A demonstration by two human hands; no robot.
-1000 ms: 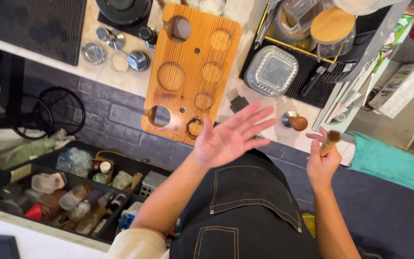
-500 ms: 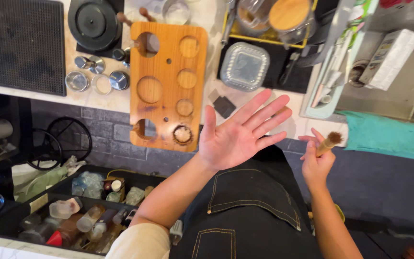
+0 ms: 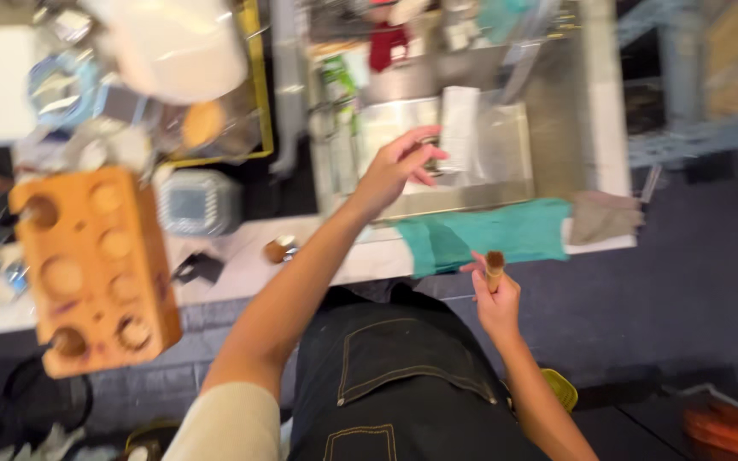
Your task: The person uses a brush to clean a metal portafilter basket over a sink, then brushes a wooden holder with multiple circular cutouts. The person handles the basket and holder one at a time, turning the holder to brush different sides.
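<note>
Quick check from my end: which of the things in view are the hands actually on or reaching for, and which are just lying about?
In hand or reached for:
- small wooden brush, gripped by the right hand
- steel sink, left hand stretched over it

Lying about:
- wooden block with round holes
- teal cloth over the counter edge
- clear lidded container
- white jug

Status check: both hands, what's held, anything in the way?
Left hand open, reaching over metal sink, holding nothing visible. Right hand shut on small brown brush. Teal cloth draped on the counter edge between them.

White counter [image 3: 241, 269], wooden holed board [image 3: 96, 269], teal cloth [image 3: 489, 235], clear lidded container [image 3: 198, 202]
</note>
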